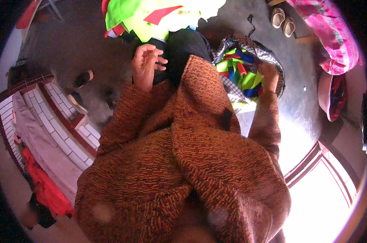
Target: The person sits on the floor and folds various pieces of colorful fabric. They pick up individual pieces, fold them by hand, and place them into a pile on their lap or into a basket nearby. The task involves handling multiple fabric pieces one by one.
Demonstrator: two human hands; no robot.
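My left hand (145,67) is raised over my left thigh, its fingers loosely bent and apart, with nothing seen in it. To my right stands a checked cloth bag (231,90), its mouth wide and full of cloth scraps (235,67) in neon yellow-green, red and blue. My right hand (269,76) reaches down at the bag's right side, beside the scraps; its fingers are too unclear to tell whether they grip anything. Ahead of my knees lies a heap of neon yellow-green cloth (131,18) with red pieces on it.
A pair of pale shoes (283,22) stands on the floor at the far right, near a pink plaid cloth (333,32). A pink basin (326,96) is further right. At left are dark shoes (83,79) and a white-tiled brick structure (50,117) with cloth draped over it.
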